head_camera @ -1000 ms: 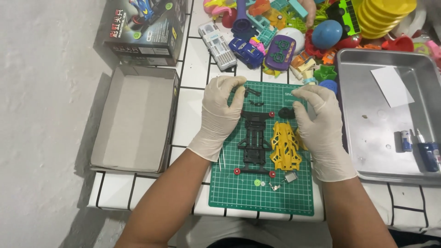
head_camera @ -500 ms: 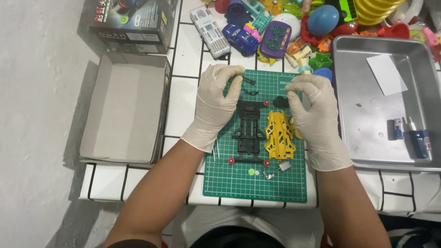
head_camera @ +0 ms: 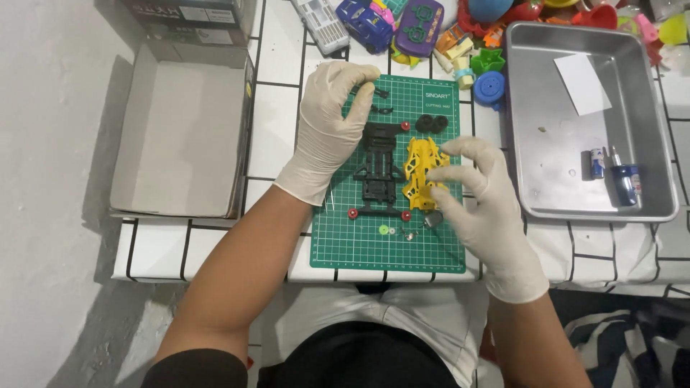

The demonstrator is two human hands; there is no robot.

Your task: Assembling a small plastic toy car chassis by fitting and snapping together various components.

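A green cutting mat (head_camera: 359,248) lies on the white tiled table. On it sit a black toy car chassis (head_camera: 379,169) with red axle caps and, right beside it, a yellow body shell (head_camera: 420,164). My left hand (head_camera: 327,129), in a white glove, rests flat on the mat's upper left, its fingers spread near small black parts (head_camera: 381,93). My gloved right hand (head_camera: 478,201) hovers at the yellow shell's right side, fingers apart, thumb and fingertips at the shell's edge. Two black tyres (head_camera: 431,123) lie above the shell. A green gear (head_camera: 384,230) and a small grey motor (head_camera: 433,219) lie below.
A metal tray (head_camera: 532,208) to the right holds a white paper slip (head_camera: 582,82), a small bottle and a blue-capped tool (head_camera: 624,179). An open cardboard box (head_camera: 180,129) stands left of the mat. Colourful toys (head_camera: 420,29) crowd the back edge.
My right hand has drawn back from the mat's top edge to the right side of the yellow shell, uncovering the black tyres. My left hand stays in place.
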